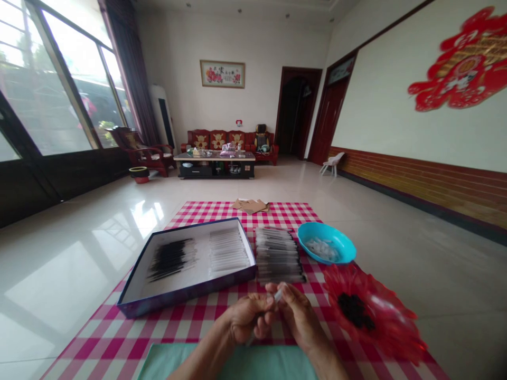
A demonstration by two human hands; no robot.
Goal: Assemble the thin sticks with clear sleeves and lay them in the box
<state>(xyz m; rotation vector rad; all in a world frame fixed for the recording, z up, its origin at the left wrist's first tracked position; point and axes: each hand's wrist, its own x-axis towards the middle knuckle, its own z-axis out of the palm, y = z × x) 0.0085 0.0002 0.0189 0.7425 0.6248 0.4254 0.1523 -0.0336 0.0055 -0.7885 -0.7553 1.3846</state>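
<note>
Two hands at lower centre, left hand (247,318) and right hand (300,315) pinching a small clear plastic tube (278,296); too loose a pinch, and a drop onto the checked cloth (285,214).

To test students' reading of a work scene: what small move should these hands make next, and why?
Probably finish working the slim clear tube between the left hand and right hand before reaching elsewhere: both hands are on it, and the stack of pens beside the open box can wait.
</note>
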